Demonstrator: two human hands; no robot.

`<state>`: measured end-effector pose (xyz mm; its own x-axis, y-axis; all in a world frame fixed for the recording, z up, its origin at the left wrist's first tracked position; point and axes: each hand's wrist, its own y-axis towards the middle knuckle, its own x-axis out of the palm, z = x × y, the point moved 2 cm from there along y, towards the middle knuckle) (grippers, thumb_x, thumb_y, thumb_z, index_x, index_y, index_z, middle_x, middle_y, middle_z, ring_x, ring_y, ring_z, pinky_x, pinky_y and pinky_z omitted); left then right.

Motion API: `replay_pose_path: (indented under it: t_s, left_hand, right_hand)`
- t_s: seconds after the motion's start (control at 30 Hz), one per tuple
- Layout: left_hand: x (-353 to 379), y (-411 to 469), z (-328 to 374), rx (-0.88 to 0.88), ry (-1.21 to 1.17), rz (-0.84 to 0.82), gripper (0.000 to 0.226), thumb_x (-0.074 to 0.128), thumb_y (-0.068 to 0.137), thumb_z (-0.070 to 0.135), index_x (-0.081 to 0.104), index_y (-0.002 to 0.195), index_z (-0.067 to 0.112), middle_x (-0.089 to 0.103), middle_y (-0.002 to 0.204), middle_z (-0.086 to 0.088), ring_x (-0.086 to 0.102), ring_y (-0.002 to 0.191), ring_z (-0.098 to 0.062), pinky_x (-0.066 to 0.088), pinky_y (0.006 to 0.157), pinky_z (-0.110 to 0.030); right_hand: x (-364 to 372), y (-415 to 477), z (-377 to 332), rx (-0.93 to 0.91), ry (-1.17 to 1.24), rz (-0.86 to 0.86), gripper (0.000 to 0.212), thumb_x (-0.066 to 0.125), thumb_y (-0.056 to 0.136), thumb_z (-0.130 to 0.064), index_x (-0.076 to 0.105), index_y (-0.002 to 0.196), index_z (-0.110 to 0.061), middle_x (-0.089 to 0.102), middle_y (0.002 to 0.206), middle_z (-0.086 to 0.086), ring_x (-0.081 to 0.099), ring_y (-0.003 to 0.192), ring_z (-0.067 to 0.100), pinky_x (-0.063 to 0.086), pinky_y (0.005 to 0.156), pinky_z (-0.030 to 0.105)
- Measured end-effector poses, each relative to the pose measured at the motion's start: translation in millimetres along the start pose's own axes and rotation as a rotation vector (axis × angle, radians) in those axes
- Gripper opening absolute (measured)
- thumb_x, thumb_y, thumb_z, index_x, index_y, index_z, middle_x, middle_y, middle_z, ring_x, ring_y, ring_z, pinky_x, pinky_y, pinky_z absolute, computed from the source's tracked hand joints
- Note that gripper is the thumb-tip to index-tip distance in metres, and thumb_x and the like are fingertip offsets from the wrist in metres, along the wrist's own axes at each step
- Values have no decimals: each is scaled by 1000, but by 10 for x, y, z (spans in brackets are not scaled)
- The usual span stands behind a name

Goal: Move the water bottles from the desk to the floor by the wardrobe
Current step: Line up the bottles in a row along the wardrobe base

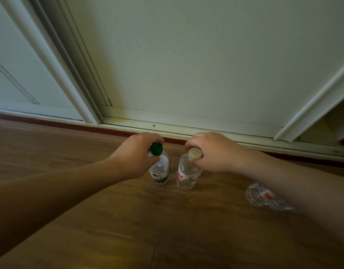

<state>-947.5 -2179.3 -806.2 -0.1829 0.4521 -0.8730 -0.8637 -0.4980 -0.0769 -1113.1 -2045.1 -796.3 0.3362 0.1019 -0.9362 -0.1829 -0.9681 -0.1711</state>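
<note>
Two clear water bottles stand upright on the wooden floor [109, 220] just in front of the white wardrobe [186, 65]. The green-capped bottle [160, 171] has a green label, and my left hand [137, 154] grips it around the neck below the cap. Beside it, to the right, the white-capped bottle [187, 176] has a red and white label; my right hand [214, 152] holds its neck the same way. A third clear bottle [264, 196] lies on its side on the floor, partly hidden under my right forearm.
The wardrobe's sliding-door track [206, 131] and a dark red skirting strip [70, 126] run along the floor's far edge. A gap between door panels opens at the far right [334, 121].
</note>
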Motion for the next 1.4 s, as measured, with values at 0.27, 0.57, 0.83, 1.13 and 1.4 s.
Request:
replay_pose_path:
  t_s: [0.27,0.57,0.83,1.13,1.4]
  left_hand:
    - [36,11,109,4,-36,-15,34,73,86,22,58,116,29,61,103,11,58,93,-7,53,83,-25]
    - [87,28,428,61,-73,-27,35,75,85,26,58,116,28,60,100,12,58,87,-5,51,75,-18]
    - [267,106,813,86,-80,-69,34,77,82,33,58,110,28,62,98,12,60,87,-5,55,77,-22]
    - [579,249,1219,135,-59,-108,33,78,80,36,57,105,30,60,94,13,59,84,-4,53,73,-21]
    - [751,325,1354,150,-37,-117,35,80,79,36,57,105,30,60,94,14,59,85,-3,57,77,-25]
  right_hand:
    - [60,-69,34,19,1,-12,33,69,84,-26,62,116,-23,58,109,-6,55,100,14,50,85,33]
    - [-27,-374,163,34,-14,-78,31,69,84,-21,63,114,-24,59,109,-8,56,100,12,51,86,32]
    - [-205,-761,463,67,-46,-112,29,66,80,-11,66,106,-24,61,108,-9,55,99,13,50,84,34]
    - [-269,-1077,802,92,-10,-148,39,57,78,-2,65,100,-34,60,107,-13,54,101,11,50,87,37]
    - [-252,-1152,980,86,-9,-175,44,55,78,0,63,97,-38,57,107,-15,53,105,10,50,90,38]
